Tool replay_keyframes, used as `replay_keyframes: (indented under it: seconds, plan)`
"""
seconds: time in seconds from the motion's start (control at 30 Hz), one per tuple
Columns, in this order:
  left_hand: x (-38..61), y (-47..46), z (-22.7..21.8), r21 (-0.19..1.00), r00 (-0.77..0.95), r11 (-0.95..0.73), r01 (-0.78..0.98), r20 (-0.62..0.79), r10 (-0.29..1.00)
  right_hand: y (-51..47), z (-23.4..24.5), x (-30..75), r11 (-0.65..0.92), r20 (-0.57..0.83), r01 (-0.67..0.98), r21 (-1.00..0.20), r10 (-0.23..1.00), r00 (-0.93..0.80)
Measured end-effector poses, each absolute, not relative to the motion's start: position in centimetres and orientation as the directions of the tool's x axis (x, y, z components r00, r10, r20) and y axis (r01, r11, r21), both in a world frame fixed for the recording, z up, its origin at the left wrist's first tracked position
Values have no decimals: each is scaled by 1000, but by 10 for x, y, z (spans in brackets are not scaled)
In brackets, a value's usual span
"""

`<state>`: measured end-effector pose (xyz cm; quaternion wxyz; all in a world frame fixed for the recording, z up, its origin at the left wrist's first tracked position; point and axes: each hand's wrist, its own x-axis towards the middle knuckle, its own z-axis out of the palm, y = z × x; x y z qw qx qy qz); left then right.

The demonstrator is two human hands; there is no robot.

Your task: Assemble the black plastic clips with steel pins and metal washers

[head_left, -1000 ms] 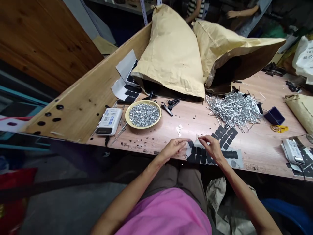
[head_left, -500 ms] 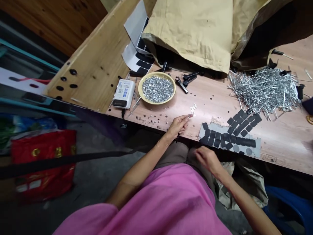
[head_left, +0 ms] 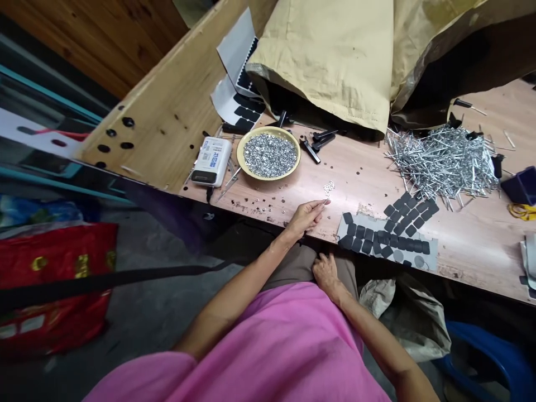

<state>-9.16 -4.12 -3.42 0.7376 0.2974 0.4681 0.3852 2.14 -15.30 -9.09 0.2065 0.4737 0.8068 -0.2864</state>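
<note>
Head view, and here's the L hand (head_left: pixel 307 216) out over the near edge of the worktop (head_left: pixel 473 245), thumb and forefinger pinched tip to tip, other fingers curled under; can't tell if anything's caught in that pinch (far too small at this dist.). Right by those fingertips, a little scatter of bright bits (head_left: pixel 330 187) lies on the wood, and that's the closest thing to the L hand. Down below, the R hand (head_left: pixel 326 273) rests on the brown trousers (head_left: pixel 293 268), knuckles up, fingers loosely bent; contents, if any, can't tell. Just right of the L hand along the edge: the grey sheet (head_left: pixel 431 259), w/ dark rounded pads (head_left: pixel 367 247) set in rows, more of them fanning off its far side onto the bare wood. Beyond those, a big heap of metal rods (head_left: pixel 439 162), tangled every which way, w/ a few black pieces mixed in. Over on the left, the yellow bowl (head_left: pixel 268 178), full of small metal pieces (head_left: pixel 268 155), a white device (head_left: pixel 211 159) just beside it and a few black parts (head_left: pixel 310 151) on its other side. At the back, a large paper sack (head_left: pixel 322 61) lies mouth toward the person.
</note>
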Motion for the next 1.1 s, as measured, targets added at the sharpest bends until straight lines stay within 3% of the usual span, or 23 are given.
replay_keyframes:
  seconds: [0.07,0.13,0.2,0.27,0.37,0.47,0.77,1.1]
  plan:
    - [-92,-43,-32,804,256,525,-280,-464,848,-158,-84,26,391,-595,885,-251,659,-460]
    - [-93,-49,-28,804,260,541,-247,-483,836,-163,-70,36,312,-505,904,-293,752,-423]
    - [-94,-60,-20,800,313,572,-182,-504,805,-163,-48,51,133,-282,880,-456,916,-285]
    - [-92,-76,-11,810,422,573,-127,-478,770,-156,-22,68,-20,-33,737,-675,999,-2]
    - [-84,-95,4,839,557,539,-78,-412,722,-136,8,87,-108,28,505,-856,967,255]
    - [-72,-103,16,889,547,455,-51,-356,757,-121,22,92,-85,7,432,-898,978,207]
    - [-57,-98,24,943,508,331,45,-306,805,-129,26,94,33,109,465,-885,985,137]
    - [-62,-98,18,950,698,301,81,-269,663,-122,23,131,30,-10,278,-960,990,-142]
